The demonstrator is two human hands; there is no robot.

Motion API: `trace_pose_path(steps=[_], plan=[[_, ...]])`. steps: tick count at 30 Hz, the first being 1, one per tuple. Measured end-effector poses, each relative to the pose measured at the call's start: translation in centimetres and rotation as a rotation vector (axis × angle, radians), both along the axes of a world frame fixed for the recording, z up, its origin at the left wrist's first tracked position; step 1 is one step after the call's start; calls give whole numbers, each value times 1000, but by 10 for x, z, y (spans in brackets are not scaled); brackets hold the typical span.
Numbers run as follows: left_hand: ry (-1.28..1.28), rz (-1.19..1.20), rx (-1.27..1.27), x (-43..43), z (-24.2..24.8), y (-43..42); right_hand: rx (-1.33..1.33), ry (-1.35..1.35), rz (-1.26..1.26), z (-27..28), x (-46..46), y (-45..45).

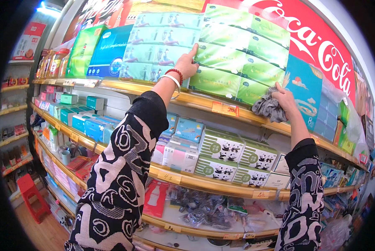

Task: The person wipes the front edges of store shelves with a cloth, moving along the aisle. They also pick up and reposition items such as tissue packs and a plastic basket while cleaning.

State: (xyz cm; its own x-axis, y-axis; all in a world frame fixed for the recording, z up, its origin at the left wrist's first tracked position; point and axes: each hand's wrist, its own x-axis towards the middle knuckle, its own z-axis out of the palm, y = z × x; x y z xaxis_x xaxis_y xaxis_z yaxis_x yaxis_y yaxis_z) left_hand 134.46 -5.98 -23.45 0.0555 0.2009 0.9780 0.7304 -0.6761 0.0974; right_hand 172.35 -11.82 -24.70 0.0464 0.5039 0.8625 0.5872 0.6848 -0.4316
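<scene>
My left hand [187,66], with a red bead bracelet and a pale bangle at the wrist, has its fingers at the left edge of a large green multipack of tissue packs [220,59] on the top shelf. Bunched in my right hand [283,97] is a grey cloth [269,106], against the multipack's lower right corner. Left of the green multipack stands a mint-coloured multipack [164,40]. A teal box [305,91] stands to its right.
An orange price tag [225,108] hangs on the top shelf's edge [187,97]. Panda-print tissue packs [220,150] fill part of the shelf below. Bagged small goods [203,207] lie lower down. A red plastic stool [33,197] stands on the floor at the left.
</scene>
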Motion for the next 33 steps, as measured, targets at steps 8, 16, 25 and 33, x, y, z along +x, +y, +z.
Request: trace_pose_path(steps=[8,16,25,33], plan=[[-38,-7,-43,3,-6,-11,15,-20,-64,-1,0,-2],[-69,-3,-17,2,-11,-9,-17,-16,-15,-4,-1,-6],[-72,-57,85,-2,-25,2,-28,-53,-84,-7,-5,-12],[-104,-67,114,2,-32,2,33,-47,-71,-9,1,0]])
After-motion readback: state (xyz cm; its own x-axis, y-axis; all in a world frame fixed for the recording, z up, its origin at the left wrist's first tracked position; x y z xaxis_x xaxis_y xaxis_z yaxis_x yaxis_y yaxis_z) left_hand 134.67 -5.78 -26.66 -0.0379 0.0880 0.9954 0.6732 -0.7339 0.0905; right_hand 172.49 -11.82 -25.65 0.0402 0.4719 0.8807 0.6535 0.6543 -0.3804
